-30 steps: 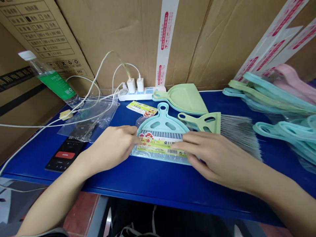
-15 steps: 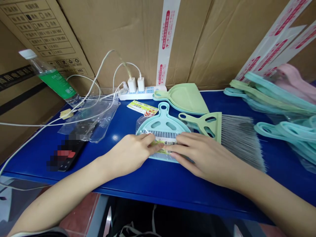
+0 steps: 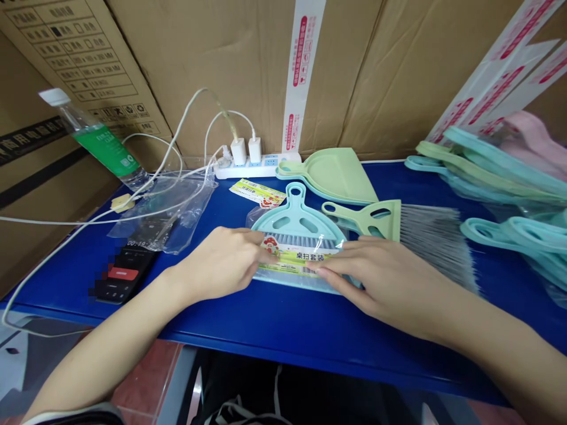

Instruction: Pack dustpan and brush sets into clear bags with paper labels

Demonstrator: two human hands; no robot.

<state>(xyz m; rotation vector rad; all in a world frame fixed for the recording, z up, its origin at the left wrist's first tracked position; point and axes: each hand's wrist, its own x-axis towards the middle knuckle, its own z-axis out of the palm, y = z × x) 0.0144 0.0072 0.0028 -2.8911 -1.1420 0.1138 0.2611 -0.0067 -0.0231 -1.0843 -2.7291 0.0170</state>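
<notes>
Now the left hand (image 3: 225, 260) sits farther left, baring more label (image 3: 305, 257).

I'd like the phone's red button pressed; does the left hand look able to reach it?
Probably yes: nothing covers the red button; the plastic bag overlaps only the far end of the phone.

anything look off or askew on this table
The bottle leans against the carton instead of standing upright, and a crumpled plastic bag partly covers the phone. I see no spill.
</notes>
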